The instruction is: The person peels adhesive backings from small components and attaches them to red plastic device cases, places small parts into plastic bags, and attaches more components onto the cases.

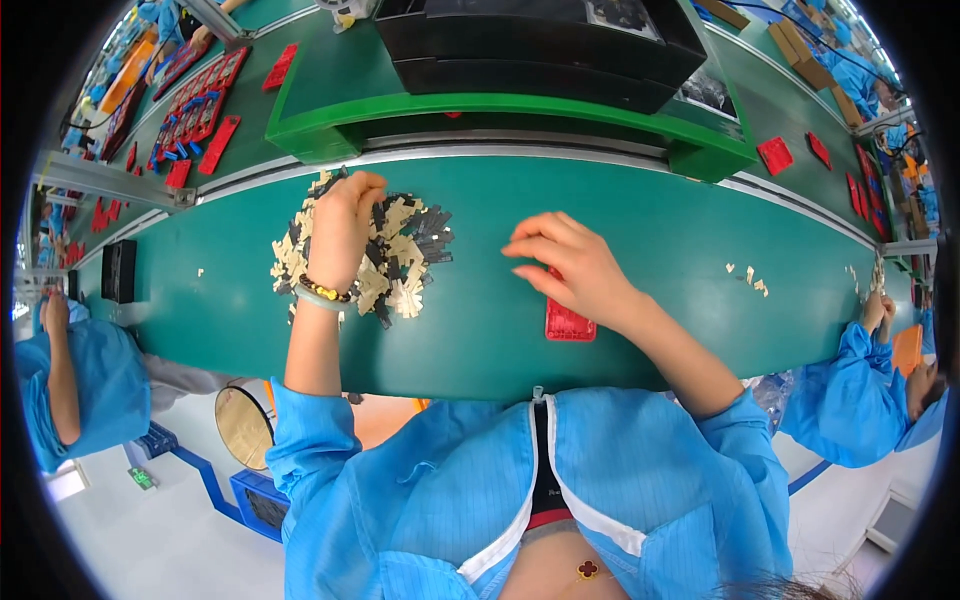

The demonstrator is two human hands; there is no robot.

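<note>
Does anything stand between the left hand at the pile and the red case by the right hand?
Yes: first the right side of the pile beside the left hand, then the right hand, partly covering the red case. I see nothing else on the green table between.

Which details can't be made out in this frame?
Head view:
Left hand: whether it holds anything, hidden by its own curled fingers.
Red case: far end, partly covered by the right hand.
Large black box: back, cut off by the upper edge.
Pale and dark pieces: lower ones, buried by others.
</note>
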